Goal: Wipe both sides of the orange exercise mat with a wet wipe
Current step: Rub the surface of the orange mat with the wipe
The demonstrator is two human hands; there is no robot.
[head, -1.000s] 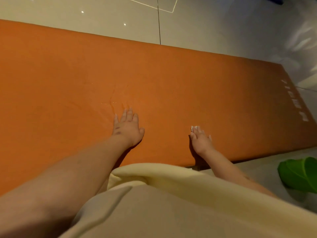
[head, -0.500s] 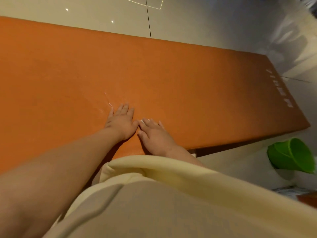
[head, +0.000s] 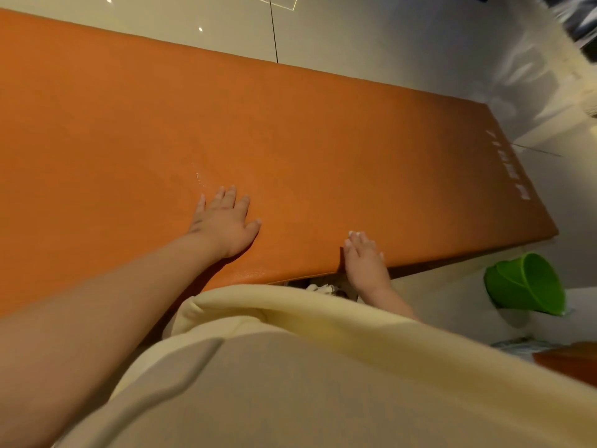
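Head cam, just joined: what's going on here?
A person leans over the orange exercise mat lying flat on the tiled floor. The left hand rests flat on it, fingers spread, beside a small wet streak. The right hand presses flat near the mat's near edge; white at its fingertips may be the wet wipe, mostly hidden. A green bucket sits on the floor nearby.

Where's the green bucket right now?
In the head view, the bucket sits on the floor at the far right, just off the mat's near right corner, to the right of the right hand.
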